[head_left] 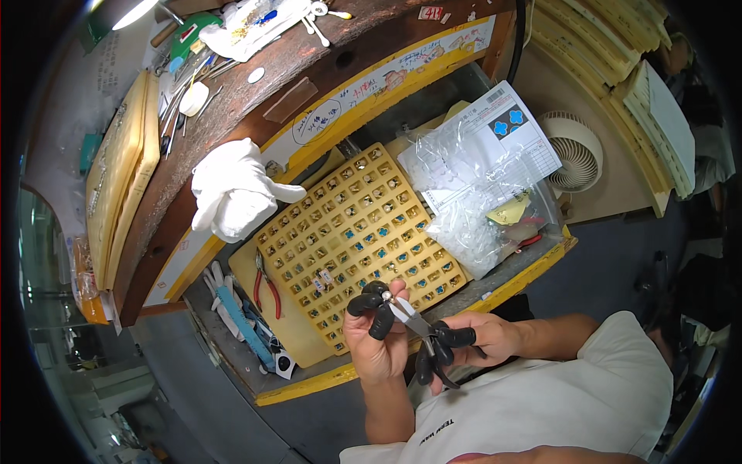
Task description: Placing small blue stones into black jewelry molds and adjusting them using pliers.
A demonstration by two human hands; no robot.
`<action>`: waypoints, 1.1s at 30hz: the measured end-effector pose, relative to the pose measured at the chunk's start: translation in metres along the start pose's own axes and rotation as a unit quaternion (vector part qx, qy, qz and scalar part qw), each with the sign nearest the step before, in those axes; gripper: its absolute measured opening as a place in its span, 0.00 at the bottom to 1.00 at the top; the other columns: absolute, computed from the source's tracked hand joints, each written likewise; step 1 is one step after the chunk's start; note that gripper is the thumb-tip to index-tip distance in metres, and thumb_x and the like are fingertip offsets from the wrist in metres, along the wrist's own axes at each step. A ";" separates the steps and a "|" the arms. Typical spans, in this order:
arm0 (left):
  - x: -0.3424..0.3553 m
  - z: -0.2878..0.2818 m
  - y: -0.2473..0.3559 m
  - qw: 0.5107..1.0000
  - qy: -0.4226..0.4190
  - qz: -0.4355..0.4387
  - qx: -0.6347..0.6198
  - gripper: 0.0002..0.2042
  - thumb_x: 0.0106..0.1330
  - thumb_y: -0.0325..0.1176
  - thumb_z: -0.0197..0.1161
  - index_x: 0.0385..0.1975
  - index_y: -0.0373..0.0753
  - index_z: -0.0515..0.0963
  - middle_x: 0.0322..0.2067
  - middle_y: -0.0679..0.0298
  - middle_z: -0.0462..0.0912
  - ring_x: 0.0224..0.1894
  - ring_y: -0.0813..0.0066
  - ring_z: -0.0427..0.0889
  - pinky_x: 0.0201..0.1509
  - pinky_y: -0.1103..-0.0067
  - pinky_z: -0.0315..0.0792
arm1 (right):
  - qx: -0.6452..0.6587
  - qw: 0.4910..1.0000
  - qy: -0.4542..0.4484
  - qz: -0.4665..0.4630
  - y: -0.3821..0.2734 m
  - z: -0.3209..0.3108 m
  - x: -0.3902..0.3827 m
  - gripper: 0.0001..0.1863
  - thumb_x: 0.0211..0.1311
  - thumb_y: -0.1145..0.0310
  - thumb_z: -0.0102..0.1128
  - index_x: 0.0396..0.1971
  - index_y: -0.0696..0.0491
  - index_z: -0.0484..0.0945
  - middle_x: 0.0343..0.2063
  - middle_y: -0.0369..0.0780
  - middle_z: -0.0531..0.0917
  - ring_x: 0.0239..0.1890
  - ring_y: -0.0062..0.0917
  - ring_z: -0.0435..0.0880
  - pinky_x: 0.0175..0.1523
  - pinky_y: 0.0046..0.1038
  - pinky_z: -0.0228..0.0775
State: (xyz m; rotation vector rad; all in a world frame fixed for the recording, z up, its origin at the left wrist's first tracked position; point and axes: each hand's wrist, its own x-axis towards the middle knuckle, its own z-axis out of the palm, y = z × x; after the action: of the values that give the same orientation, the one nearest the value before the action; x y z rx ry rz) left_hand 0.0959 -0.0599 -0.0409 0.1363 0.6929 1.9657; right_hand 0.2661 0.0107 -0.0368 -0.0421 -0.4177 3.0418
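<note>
Left hand (375, 329) pinches a tiny piece (386, 296) in black-capped fingertips; right hand (471, 340) grips pliers (417, 325) closed on it, above the yellow tray (359, 232).

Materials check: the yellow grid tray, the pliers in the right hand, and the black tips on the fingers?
Grid tray: looks like moulded plastic, matte yellow, uniform square cells.
Pliers: metal, going by the bright, shiny jaws; the handles are dark, probably coated.
Finger covers: probably rubber or latex cots, matte black and skin-tight on several fingertips of both hands. Exact material can't be told.
</note>
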 end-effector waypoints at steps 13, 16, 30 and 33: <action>-0.005 0.007 0.001 0.999 -0.015 0.022 0.041 0.12 0.60 0.14 0.62 0.43 0.32 0.78 0.47 0.53 0.80 0.53 0.51 0.81 0.59 0.60 0.78 | -0.018 0.999 0.032 -0.004 0.001 0.003 -0.004 0.16 0.76 0.60 0.44 0.38 0.60 0.71 0.34 0.46 0.78 0.34 0.31 0.81 0.41 0.34 0.74; -0.005 0.019 0.002 0.998 -0.036 0.014 0.055 0.13 0.61 0.16 0.62 0.47 0.31 0.77 0.50 0.49 0.80 0.53 0.50 0.82 0.58 0.58 0.79 | -0.065 0.997 0.042 -0.002 -0.003 0.007 -0.006 0.16 0.75 0.61 0.44 0.38 0.61 0.71 0.32 0.45 0.78 0.31 0.30 0.79 0.39 0.31 0.73; -0.013 0.009 0.001 0.996 -0.066 0.016 0.050 0.12 0.62 0.24 0.67 0.45 0.28 0.80 0.38 0.47 0.85 0.38 0.57 0.87 0.47 0.61 0.82 | -0.089 0.996 0.021 0.005 -0.003 0.006 -0.010 0.10 0.73 0.67 0.46 0.36 0.60 0.70 0.29 0.42 0.77 0.30 0.26 0.77 0.37 0.26 0.70; -0.013 0.010 0.002 0.996 -0.068 0.016 0.052 0.12 0.62 0.24 0.67 0.45 0.27 0.80 0.38 0.47 0.85 0.39 0.57 0.87 0.47 0.61 0.82 | -0.091 0.996 0.018 0.011 -0.004 0.005 -0.010 0.10 0.73 0.67 0.46 0.36 0.60 0.70 0.30 0.43 0.77 0.30 0.25 0.77 0.37 0.26 0.71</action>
State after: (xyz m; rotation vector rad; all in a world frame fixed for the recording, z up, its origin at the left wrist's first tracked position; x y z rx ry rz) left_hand 0.1049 -0.0672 -0.0290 0.3439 0.7081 1.9318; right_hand 0.2764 0.0120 -0.0310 -0.1133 -0.6945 3.0088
